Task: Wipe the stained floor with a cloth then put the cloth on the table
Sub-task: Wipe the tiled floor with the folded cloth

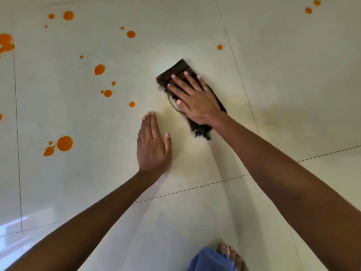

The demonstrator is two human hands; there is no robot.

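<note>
A dark brown cloth [178, 68] lies flat on the pale tiled floor [293, 75]. My right hand [193, 96] presses down on the cloth with fingers spread, covering its middle. My left hand [153, 145] rests flat on the bare floor, just left of and nearer than the cloth, fingers together and holding nothing. Several orange stains mark the floor to the left, among them a large drop [64, 143] and a smaller one [99, 69]. One drop [219, 47] sits beyond the cloth. A faint yellowish smear [168, 112] surrounds the cloth.
More orange spots lie at the far right top [308, 10] and at the left edge [6, 43]. My bare foot [232, 255] and a blue garment [211, 261] show at the bottom. Dark grout lines cross the tiles. No table is in view.
</note>
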